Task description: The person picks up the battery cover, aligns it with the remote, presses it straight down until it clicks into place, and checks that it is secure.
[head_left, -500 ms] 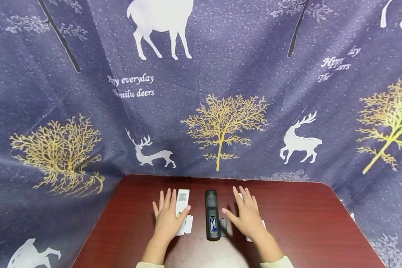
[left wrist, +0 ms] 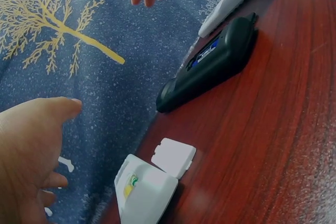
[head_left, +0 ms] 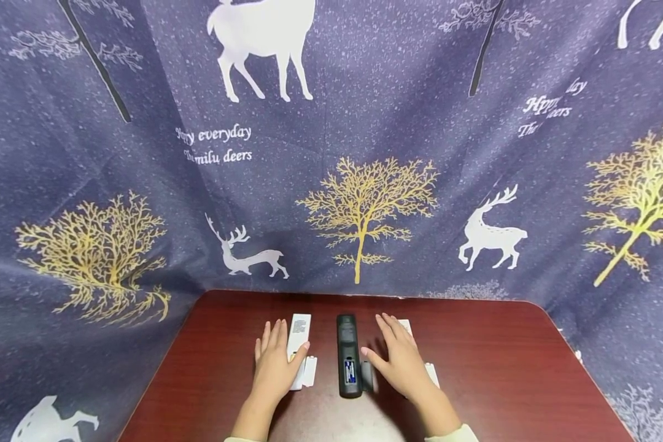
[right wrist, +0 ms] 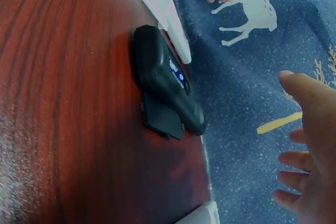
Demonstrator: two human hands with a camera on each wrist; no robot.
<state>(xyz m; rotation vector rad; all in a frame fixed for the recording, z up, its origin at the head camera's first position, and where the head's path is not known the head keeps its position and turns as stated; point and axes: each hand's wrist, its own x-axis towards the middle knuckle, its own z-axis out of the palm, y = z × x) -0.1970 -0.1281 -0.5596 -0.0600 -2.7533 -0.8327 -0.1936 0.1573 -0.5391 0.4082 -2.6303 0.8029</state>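
My left hand (head_left: pixel 275 366) hovers over the left side of a white remote control (head_left: pixel 300 326), fingers extended, holding nothing. That remote's loose white battery cover (head_left: pixel 310 371) lies at its right. In the middle a black remote control (head_left: pixel 346 336) lies back up, its open compartment showing blue batteries (head_left: pixel 350 372); a dark battery cover (head_left: pixel 367 376) rests against its right side. My right hand (head_left: pixel 404 365), also holding nothing, is above a second white remote (head_left: pixel 406 326), mostly hidden beneath it. Another white cover (head_left: pixel 431 373) shows beside that wrist.
The remotes lie in a row on a reddish-brown table (head_left: pixel 492 362) with rounded far corners. Behind and at the sides hangs a blue-grey cloth (head_left: pixel 331 110) printed with deer and trees.
My right hand has shifted slightly left and its fingers are closer together, uncovering more of the right white remote's top. The left hand's fingers have also drawn together and sit a little lower.
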